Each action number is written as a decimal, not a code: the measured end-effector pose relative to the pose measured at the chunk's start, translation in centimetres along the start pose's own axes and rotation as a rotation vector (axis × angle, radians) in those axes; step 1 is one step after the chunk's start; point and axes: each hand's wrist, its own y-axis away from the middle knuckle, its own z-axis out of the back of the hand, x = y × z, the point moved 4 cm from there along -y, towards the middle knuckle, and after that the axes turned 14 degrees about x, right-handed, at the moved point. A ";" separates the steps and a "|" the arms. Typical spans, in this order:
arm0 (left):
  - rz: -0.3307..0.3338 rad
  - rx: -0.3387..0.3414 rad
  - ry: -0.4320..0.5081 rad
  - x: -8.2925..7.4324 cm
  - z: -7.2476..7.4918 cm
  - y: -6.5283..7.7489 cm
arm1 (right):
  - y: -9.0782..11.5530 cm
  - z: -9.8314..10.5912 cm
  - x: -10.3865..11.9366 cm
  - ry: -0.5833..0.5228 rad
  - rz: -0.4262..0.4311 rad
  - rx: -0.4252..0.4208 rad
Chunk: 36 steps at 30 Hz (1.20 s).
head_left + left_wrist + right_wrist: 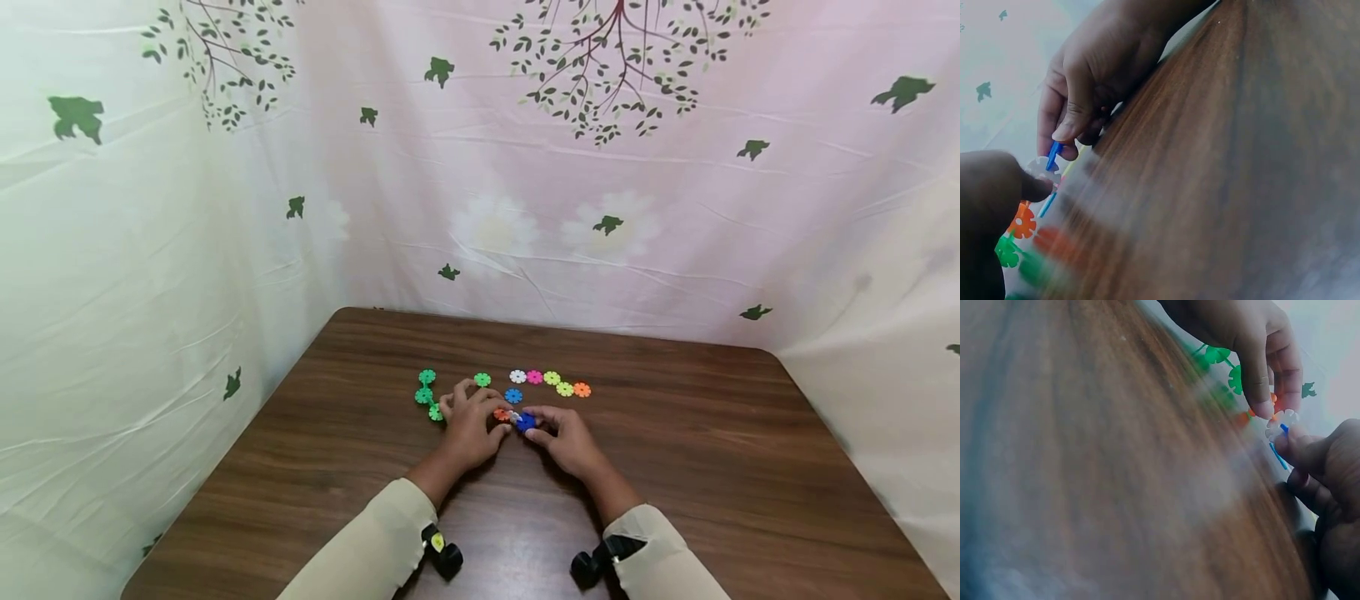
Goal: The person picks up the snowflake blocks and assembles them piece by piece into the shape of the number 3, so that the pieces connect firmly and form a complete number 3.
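Observation:
Small flower-shaped notched discs are between the two hands. The left hand [471, 427] pinches a white disc [1040, 166] at its edge, with an orange disc [501, 414] by its fingertips. Between thumb and finger, the right hand [570, 442] holds a dark blue disc [527, 423]. In the left wrist view the blue disc stands edge-on against the white one, meeting its notched rim. The right thumb covers most of the blue disc in the right wrist view, where only a sliver shows beside the white disc [1282, 424].
Past the hands lies a loose blue disc [513, 396] on the brown wooden table [675, 467]. A joined green chain [424, 395] sits left, near a green disc [482, 380]. Behind is a row with white [517, 377], pink [534, 377], yellow [552, 378] and orange [582, 390] discs.

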 end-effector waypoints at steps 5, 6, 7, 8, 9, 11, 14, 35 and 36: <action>-0.033 0.068 -0.084 -0.2 -0.2 0.0 | 0.0 0.1 -0.1 0.030 -0.001 0.023; -0.039 0.077 -0.094 -0.2 -0.2 -0.1 | 0.0 0.1 -0.1 0.034 0.005 0.028; -0.043 0.086 -0.101 -0.2 -0.2 -0.1 | 0.1 0.2 -0.1 0.039 0.011 0.033; -0.048 0.093 -0.103 -0.3 -0.2 -0.1 | 0.1 0.2 -0.1 0.044 0.016 0.037; -0.051 0.097 -0.106 -0.3 -0.3 -0.1 | 0.1 0.2 -0.1 0.045 0.021 0.041; -0.052 0.104 -0.104 -0.3 -0.3 -0.2 | 0.1 0.3 -0.1 0.034 0.016 0.039; -0.054 0.119 -0.089 -0.3 -0.5 -0.3 | 0.1 0.4 -0.2 -0.006 0.000 0.027; -0.051 0.144 -0.112 -0.1 -0.5 -0.1 | -2.3 1.3 -1.0 0.116 -0.031 -0.147; -0.050 0.145 -0.115 -0.1 -0.5 -0.1 | -2.5 1.2 -1.0 0.132 -0.036 -0.150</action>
